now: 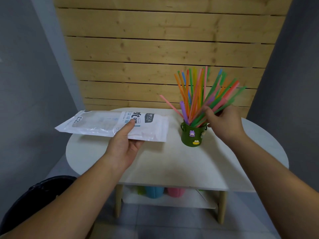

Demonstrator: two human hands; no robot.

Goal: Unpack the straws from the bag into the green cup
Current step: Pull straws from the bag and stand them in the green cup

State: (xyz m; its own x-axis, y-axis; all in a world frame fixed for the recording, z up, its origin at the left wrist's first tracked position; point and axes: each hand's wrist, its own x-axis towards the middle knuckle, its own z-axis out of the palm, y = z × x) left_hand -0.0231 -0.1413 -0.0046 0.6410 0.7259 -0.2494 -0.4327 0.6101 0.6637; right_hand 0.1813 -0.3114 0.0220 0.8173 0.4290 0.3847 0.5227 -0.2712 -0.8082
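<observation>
My left hand (124,144) holds the clear plastic straw bag (96,124) flat over the left part of the table, thumb on top; the bag looks empty. The green cup (192,134), with small frog figures on its side, stands upright on the table to the right of the bag. Several coloured straws (195,94) fan out of it. My right hand (222,120) is at the cup's right, fingers closed around a blurred bundle of green and orange straws whose lower ends are in the cup.
The white table (172,163) has rounded ends and a lower shelf with blue and pink cups (164,192). A wooden slat wall (155,49) stands right behind it. Grey walls close both sides.
</observation>
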